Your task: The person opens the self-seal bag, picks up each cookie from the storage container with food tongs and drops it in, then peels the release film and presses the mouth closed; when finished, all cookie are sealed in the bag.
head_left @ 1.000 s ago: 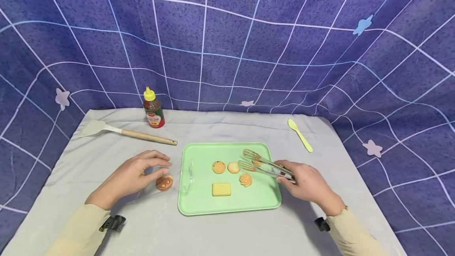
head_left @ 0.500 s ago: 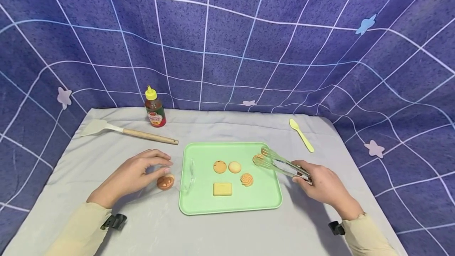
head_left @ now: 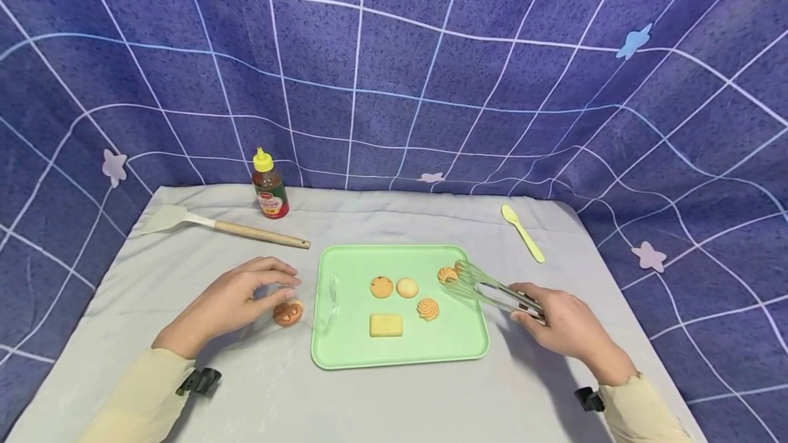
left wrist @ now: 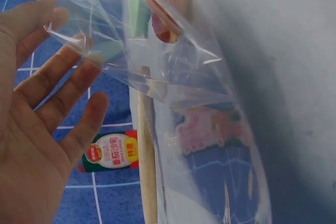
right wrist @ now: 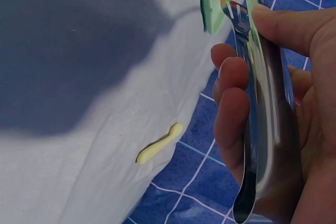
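My left hand (head_left: 240, 296) pinches the rim of a clear plastic bag (left wrist: 173, 85), whose mouth spreads wide in the left wrist view. A brown, cookie-like piece (head_left: 288, 313) shows through the film beside the thumb. With fingers and thumb my right hand (head_left: 563, 323) grips metal tongs (right wrist: 273, 103). The tongs' slotted ends are spread over the right side of a green tray (head_left: 345, 354), close beside a swirl cookie (head_left: 447, 275). Another small brown piece is partly hidden behind the upper end. Also on the tray lie a swirl cookie (head_left: 427, 309), a rectangular biscuit (head_left: 386, 325) and two round cookies (head_left: 382, 286).
A sauce bottle (head_left: 271, 190) with a yellow cap stands at the back left. In front of it lies a spatula (head_left: 246, 231) with a wooden handle. A yellow spoon (head_left: 523, 234) rests at the back right. Patterned blue cloth (head_left: 394, 74) rises behind the table.
The right hand and tongs have moved right, from over the tray's middle right toward its right edge, mostly in the first half second. The left hand has stayed nearly still.
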Demonstrator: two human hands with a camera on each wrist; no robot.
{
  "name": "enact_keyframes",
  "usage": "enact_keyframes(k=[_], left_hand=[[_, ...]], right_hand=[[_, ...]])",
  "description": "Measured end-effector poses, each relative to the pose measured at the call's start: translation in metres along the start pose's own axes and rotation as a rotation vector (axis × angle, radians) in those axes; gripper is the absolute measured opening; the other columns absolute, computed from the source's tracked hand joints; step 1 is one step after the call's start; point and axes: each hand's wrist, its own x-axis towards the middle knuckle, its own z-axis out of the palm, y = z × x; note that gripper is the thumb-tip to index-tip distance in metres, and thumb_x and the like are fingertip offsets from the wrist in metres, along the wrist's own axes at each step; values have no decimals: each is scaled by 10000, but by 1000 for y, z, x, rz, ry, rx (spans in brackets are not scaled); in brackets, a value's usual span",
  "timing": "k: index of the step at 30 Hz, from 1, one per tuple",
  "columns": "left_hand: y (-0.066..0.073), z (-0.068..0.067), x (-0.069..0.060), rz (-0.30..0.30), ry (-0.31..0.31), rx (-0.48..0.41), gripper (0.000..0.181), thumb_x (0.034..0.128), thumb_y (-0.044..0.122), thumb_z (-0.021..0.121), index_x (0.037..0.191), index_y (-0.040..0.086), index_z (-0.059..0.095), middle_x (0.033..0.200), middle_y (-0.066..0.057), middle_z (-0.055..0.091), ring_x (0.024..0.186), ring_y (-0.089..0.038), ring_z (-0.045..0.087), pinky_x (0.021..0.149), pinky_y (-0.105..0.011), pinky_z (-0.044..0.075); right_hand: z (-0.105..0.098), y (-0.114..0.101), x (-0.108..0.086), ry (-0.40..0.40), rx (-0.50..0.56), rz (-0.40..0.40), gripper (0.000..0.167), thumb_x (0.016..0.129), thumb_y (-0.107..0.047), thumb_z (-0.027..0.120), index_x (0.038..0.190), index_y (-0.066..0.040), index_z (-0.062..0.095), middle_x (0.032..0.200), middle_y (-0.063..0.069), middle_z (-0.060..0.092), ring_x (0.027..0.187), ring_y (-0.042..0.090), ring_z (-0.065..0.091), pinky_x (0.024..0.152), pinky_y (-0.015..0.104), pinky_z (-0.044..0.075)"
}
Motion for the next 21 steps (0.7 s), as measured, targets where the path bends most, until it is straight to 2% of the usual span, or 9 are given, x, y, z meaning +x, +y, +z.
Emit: enact_keyframes(k=[8,16,21], left_hand=[[0,-1,-2,15,18,5,211,982,357,701,1147,246,772,1227,103,638,1180,-160,581,961,-477,496],[2,-1,-4,22,25,7,185,988,339,697,1147,277,767,1221,82,648,1163,-160,588,951,-477,500],[2,-2,-5,16,27,14,188,992,352,689,1152,287,763,1226,96,641,1172,-159,585,941,-468,506]], right_hand=[[0,-1,-2,-13,23,-32,423,869,-285,824,1265,-229,687,844,-188,604,650,43,516,564,318,444],[-2,5,1,-8,7,1,469,874,-310,818,1309,-219,668,921,-54,686,684,92,545,574,374,469],[-3,10,4,-2,-8,-3,479,863,-294,826,1307,-202,672,907,-50,685,672,104,542,570,378,467]])
